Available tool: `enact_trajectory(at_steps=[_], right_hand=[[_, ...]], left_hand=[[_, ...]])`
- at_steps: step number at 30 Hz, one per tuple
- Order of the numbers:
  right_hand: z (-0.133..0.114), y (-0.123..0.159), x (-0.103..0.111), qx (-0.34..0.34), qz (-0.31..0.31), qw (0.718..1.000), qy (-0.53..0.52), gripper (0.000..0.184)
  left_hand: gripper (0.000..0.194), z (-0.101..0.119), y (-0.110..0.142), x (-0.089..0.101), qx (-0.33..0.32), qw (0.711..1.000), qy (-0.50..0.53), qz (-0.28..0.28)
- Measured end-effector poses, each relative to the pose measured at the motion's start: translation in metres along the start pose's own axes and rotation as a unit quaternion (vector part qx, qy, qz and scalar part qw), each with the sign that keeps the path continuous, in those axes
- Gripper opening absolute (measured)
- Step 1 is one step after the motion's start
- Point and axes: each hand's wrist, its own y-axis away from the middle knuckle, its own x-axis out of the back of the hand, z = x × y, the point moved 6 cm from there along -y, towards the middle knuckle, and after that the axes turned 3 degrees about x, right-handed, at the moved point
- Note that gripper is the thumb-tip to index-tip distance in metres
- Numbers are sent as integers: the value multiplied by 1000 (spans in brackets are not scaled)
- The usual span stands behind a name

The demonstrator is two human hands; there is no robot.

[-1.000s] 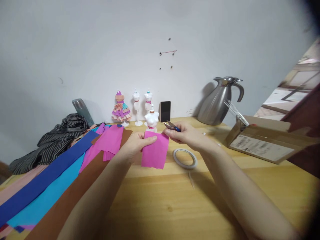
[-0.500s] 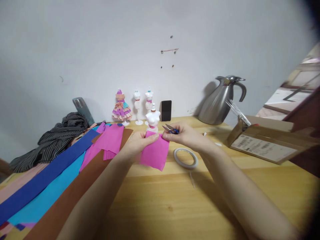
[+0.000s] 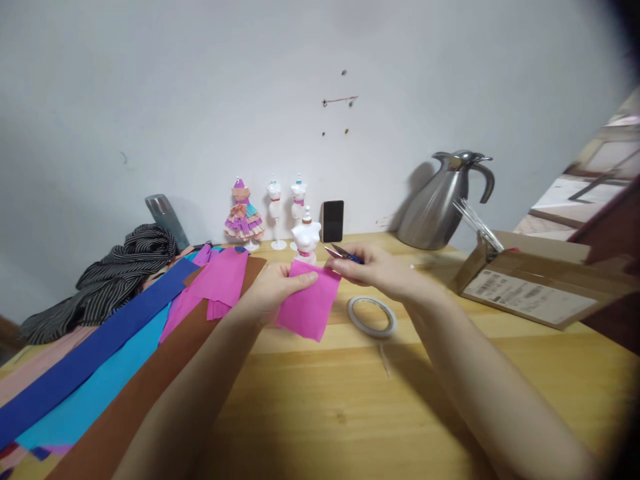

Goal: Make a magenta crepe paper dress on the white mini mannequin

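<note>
A small pink paper piece (image 3: pixel 311 303) hangs above the wooden table (image 3: pixel 400 400), pinched between both hands. My left hand (image 3: pixel 274 287) grips its top left edge with thumb and fingers closed. My right hand (image 3: pixel 373 265) pinches the top right corner and also holds small blue-handled scissors (image 3: pixel 344 253), whose blades point left. A white mini mannequin (image 3: pixel 305 238) stands just behind the paper. A roll of white tape (image 3: pixel 372 315) lies on the table below my right wrist.
Long coloured paper strips (image 3: pixel 100 373) in blue, cyan, brown and pink cover the table's left. A striped cloth (image 3: pixel 107 277), dressed mini mannequins (image 3: pixel 243 217), a black phone (image 3: pixel 333 221) and a steel kettle (image 3: pixel 443 200) line the wall. An open cardboard box (image 3: pixel 535 283) sits right.
The hands shifted the pink paper slightly; it now tilts a little more to the left. The scissors stayed in my right hand throughout.
</note>
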Motion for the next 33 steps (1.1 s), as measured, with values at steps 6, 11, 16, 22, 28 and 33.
enact_trajectory(at_steps=[6,11,16,22,28,33], right_hand=[[4,10,16,-25,-46,996,-67,51],[6,12,6,-47,-113,990,-66,53],[9,9,4,-63,-95,992,-61,48],[14,8,5,-72,-77,992,-64,49],[14,6,4,-66,-78,994,-44,46],[11,6,1,-64,-81,994,-39,48]], left_hand=[[22,12,5,14,-9,999,41,19],[26,15,2,23,-28,997,72,13],[30,18,2,32,-62,997,46,31],[30,20,2,33,-74,997,16,31],[28,21,4,31,-72,996,8,48],[26,21,5,24,-59,998,-5,38]])
